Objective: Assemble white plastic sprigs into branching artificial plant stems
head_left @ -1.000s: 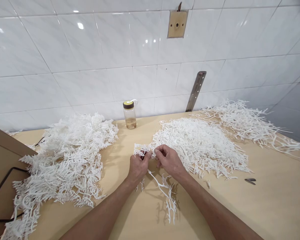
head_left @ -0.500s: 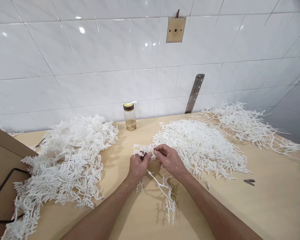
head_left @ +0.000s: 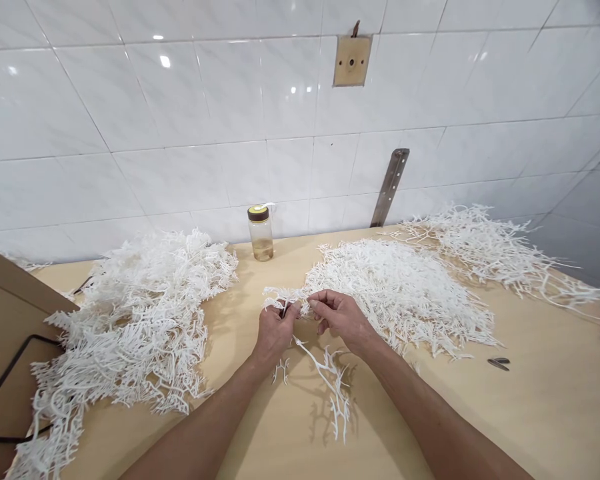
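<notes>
The fingers of my left hand (head_left: 275, 331) are clamped on a white branched sprig (head_left: 283, 295), which spreads above my thumb in front of me, between two of the heaps. My right hand (head_left: 345, 323) is just beside it, thumb and forefinger drawn close together at the sprig's right end. The tips are too small for me to tell whether they grip a bit of it or only meet next to it.

A longer white stem (head_left: 325, 370) slants down to the right from beneath my left hand, its forked end over the worktop (head_left: 545, 400) between my forearms. A small loose twig (head_left: 281, 371) lies just below my left hand.

On my left is a big tangled heap (head_left: 145, 327), beside a brown panel (head_left: 15, 300) with a bent black rod (head_left: 10, 367) in front of it. A denser pile of short pieces (head_left: 397, 287) lies just past my right hand, and behind that, farther right, a looser pile of long stems (head_left: 485, 247).

A small metal tool (head_left: 499, 363) lies near the denser pile. At the back a bottle (head_left: 261, 240) with a dark-rimmed yellow lid stands upright, partly filled, near the tiled wall (head_left: 180, 100).
</notes>
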Motion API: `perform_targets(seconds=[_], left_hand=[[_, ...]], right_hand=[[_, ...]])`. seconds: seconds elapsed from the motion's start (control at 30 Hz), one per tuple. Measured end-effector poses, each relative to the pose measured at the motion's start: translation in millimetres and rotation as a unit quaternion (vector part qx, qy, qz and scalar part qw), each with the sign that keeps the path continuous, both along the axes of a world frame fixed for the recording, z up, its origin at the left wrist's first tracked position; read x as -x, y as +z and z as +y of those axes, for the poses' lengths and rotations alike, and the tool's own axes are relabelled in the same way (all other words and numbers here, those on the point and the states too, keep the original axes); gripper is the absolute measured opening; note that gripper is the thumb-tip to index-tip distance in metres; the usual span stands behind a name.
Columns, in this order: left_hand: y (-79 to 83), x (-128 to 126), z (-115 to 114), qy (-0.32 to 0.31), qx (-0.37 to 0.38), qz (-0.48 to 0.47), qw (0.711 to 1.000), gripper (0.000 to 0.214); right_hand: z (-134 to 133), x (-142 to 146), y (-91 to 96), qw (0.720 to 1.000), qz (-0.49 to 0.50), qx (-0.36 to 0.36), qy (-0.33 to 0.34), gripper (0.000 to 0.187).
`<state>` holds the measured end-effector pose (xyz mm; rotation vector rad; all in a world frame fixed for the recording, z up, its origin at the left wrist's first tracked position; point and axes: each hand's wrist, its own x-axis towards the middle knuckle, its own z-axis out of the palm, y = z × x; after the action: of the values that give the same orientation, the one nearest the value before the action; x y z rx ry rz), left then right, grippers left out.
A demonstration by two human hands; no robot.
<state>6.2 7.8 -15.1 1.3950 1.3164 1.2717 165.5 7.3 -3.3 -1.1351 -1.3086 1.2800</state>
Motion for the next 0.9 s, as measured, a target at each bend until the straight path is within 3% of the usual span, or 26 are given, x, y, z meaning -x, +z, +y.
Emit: perform_targets(seconds=[0.43,0.67,0.9], left_hand=[[-6.7,0.1,3.8,0.004,0.005,-0.020,1.000,0.037],[-3.4,0.4,1.1,-0.004,-0.002,0.031,0.999,0.042],[-1.0,-1.0,-0.2,0.002,-0.016,0.062,0.998,0.038]], right_hand=[[-2.8,1.6,0.2,0.999,0.022,0.002,0.029,0.028],[-0.7,2.3,-3.1,0.999,0.039,-0.009,0.029,0.033],[-0.6,0.8,-6.6,0.997,-0.025,-0.066,0.032,0.031]])
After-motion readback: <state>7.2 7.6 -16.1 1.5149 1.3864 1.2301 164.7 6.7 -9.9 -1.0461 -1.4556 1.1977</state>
